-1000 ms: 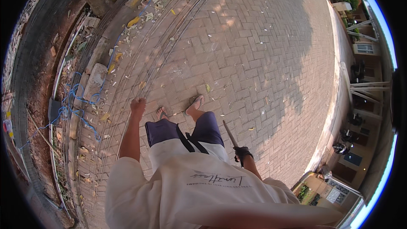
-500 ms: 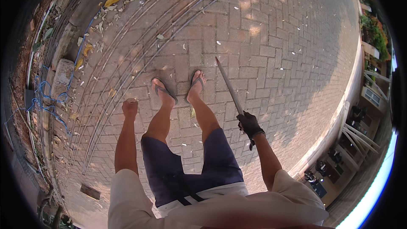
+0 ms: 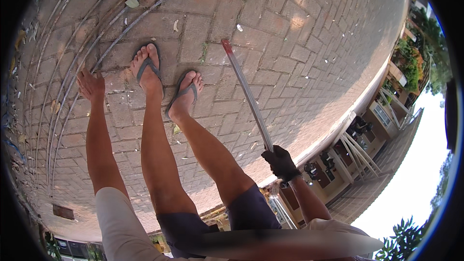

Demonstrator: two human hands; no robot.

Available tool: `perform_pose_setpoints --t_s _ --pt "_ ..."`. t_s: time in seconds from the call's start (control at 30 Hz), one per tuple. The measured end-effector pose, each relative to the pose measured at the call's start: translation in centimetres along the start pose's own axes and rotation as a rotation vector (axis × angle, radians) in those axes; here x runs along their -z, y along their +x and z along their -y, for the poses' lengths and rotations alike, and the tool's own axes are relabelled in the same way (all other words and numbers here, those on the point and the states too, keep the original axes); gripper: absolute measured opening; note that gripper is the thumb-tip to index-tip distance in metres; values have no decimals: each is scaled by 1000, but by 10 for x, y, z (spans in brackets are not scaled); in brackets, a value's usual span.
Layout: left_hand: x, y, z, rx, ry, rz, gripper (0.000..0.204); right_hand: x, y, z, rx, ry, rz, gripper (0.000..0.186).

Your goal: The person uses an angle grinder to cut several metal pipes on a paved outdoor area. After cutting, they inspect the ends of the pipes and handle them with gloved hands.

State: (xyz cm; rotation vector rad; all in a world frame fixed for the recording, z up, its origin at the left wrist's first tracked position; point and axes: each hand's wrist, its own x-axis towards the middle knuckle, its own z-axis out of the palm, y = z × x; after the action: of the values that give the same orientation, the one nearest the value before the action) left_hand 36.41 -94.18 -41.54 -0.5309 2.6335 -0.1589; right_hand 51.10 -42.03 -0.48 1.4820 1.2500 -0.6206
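1. Head view, what I cannot make out: my right hand (image 3: pixel 280 162) wears a dark glove, so the single fingers blur together. I only see that it is closed around the near end of a long thin pole (image 3: pixel 247 96). Whatever lies below the grip is hidden behind the hand and wrist.
2. The far end of the pole has a reddish tip and points away toward the brick paving (image 3: pixel 299 58). I cannot tell whether that tip touches the bricks or hangs just above them.
3. My left hand (image 3: pixel 90 84) is bare and holds nothing. The fingers look loosely spread, but it is seen edge on, so I cannot say how far open the palm is. It hangs out to the left, well apart from the pole.
4. My torso is cut off at the lower edge, where a blurred band crosses the picture. Only a pale sleeve, dark shorts and bare legs show.
5. Both feet stand in dark flip-flops (image 3: pixel 145 67) on the paving, between the left hand and the pole, which slants just to their right.
6. Dry leaves (image 3: pixel 131 3) and small pale scraps lie scattered on the bricks. Along the left rim there is litter too bent and dark to identify.
7. Containers: I see no container for certain. At the right rim, planters with green shrubs (image 3: pixel 411 65) stand beside a building, too small to show detail.
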Motion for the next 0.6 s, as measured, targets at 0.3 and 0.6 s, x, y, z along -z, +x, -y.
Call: perform_pose_setpoints --t_s 0.3,0.6 --pt "12 60 31 -339 56 517 43 39 -25 46 47 -90 -42 22" --pt "0 50 55 -594 -264 298 16 87 -44 117 349 184 -110 21"
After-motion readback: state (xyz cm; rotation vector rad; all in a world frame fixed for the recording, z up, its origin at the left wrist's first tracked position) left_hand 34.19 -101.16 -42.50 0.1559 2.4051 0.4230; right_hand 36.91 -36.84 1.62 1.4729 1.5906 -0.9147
